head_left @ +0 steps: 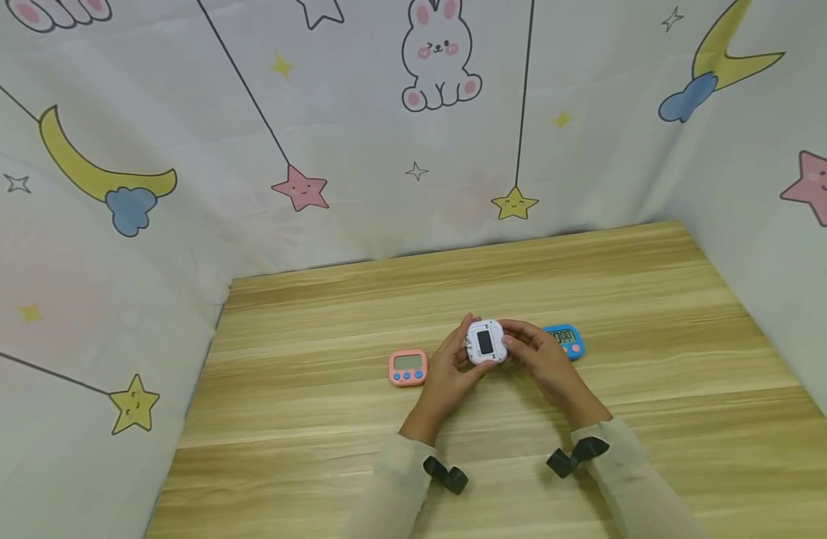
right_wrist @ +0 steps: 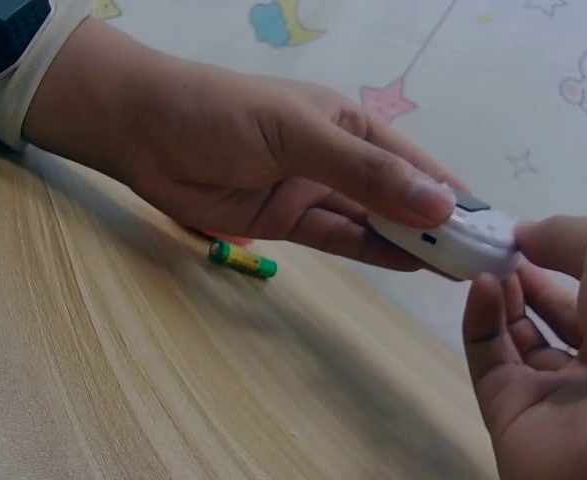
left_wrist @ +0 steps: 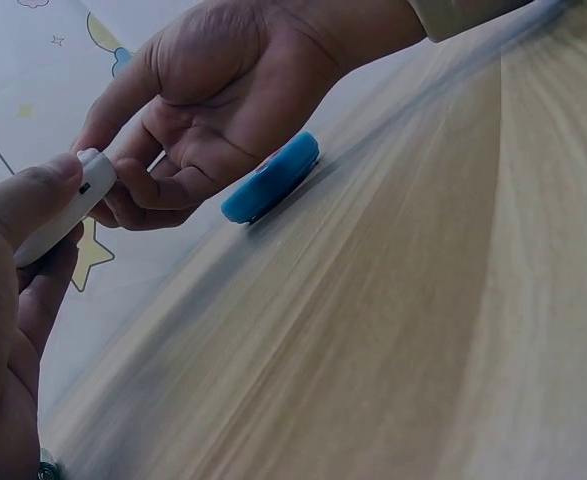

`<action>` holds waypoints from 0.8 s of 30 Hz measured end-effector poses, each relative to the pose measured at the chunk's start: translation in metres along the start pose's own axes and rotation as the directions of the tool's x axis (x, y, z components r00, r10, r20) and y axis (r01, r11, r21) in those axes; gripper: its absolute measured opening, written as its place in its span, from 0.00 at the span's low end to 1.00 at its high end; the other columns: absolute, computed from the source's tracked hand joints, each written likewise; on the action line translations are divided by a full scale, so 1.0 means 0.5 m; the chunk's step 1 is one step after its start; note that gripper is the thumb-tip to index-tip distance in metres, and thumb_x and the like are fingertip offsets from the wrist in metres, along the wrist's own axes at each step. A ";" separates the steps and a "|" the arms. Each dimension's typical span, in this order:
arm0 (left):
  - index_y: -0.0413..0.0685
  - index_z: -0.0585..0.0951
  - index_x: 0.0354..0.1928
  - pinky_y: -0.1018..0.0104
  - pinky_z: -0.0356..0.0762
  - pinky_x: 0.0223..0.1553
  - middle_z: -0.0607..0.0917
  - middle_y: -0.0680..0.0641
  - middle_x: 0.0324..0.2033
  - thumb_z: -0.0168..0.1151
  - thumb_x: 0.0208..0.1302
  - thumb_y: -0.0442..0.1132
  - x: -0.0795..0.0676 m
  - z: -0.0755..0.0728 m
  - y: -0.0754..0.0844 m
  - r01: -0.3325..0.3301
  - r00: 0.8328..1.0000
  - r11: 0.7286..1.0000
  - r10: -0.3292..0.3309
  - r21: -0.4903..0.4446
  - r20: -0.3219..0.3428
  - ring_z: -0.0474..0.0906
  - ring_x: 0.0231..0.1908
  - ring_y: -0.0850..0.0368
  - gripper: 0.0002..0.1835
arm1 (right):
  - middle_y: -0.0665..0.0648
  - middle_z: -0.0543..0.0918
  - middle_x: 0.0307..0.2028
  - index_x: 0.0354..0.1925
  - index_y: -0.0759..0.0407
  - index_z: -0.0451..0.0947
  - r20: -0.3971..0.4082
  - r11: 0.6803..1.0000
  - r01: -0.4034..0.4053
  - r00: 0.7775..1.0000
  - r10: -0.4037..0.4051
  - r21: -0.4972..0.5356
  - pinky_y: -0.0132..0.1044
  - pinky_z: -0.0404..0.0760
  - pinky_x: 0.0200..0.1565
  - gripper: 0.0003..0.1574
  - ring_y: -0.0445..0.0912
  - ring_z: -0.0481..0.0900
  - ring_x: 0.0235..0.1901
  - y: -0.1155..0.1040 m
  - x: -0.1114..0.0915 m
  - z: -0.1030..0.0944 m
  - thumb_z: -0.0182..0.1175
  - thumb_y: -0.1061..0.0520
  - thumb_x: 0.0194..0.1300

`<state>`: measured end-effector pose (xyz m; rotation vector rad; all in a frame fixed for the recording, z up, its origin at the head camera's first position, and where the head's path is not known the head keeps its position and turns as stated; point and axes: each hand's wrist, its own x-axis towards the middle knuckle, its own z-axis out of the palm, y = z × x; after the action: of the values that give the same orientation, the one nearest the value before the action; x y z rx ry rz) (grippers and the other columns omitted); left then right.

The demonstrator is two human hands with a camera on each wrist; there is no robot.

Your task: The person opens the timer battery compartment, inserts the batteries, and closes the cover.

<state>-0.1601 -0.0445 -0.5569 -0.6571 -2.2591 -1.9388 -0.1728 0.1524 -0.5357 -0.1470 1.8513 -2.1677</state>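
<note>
Both hands hold a white digital timer above the wooden table, its back turned up with a dark rectangle on it. My left hand grips it from the left, the thumb along its near edge. From the right, my right hand pinches the opposite edge between thumb and fingers. A pink timer lies just left of the left hand, and a blue timer sits behind the right hand, which partly covers it. Under the left hand, a green and yellow battery lies on the table in the right wrist view.
The wood-grain table runs back to a white cloth printed with stars, moons and a rabbit. The cloth also hangs along the left and right sides. Black wrist bands are worn over the pale sleeves.
</note>
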 end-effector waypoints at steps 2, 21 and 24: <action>0.53 0.57 0.76 0.67 0.77 0.53 0.67 0.47 0.68 0.69 0.59 0.34 0.000 0.000 0.000 0.005 1.000 1.000 -0.005 -0.003 0.002 0.76 0.58 0.53 0.45 | 0.56 0.76 0.52 0.64 0.64 0.68 0.003 1.000 0.003 1.000 -0.003 0.004 0.33 0.78 0.44 0.32 0.43 0.74 0.47 0.000 0.000 0.000 0.61 0.51 0.69; 0.40 0.57 0.74 0.65 0.78 0.52 0.68 0.39 0.67 0.68 0.59 0.28 0.002 -0.006 0.050 0.037 0.999 0.999 -0.037 0.019 -0.009 0.78 0.55 0.50 0.44 | 0.58 0.76 0.50 0.64 0.63 0.68 -0.021 0.994 0.105 0.994 -0.105 -0.024 0.36 0.81 0.45 0.29 0.44 0.76 0.46 0.010 0.002 0.006 0.60 0.54 0.70; 0.38 0.58 0.74 0.64 0.78 0.53 0.67 0.36 0.67 0.68 0.58 0.27 0.004 -0.007 0.060 0.037 0.999 0.999 -0.037 0.013 -0.009 0.78 0.55 0.48 0.43 | 0.61 0.75 0.52 0.64 0.63 0.68 -0.019 0.989 0.138 0.990 -0.139 -0.044 0.37 0.81 0.46 0.28 0.45 0.76 0.48 0.010 0.001 0.007 0.60 0.55 0.70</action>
<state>-0.1511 -0.0443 -0.5282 -0.6084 -2.2932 -1.9376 -0.1717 0.1484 -0.5400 -0.2689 1.9540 -2.2294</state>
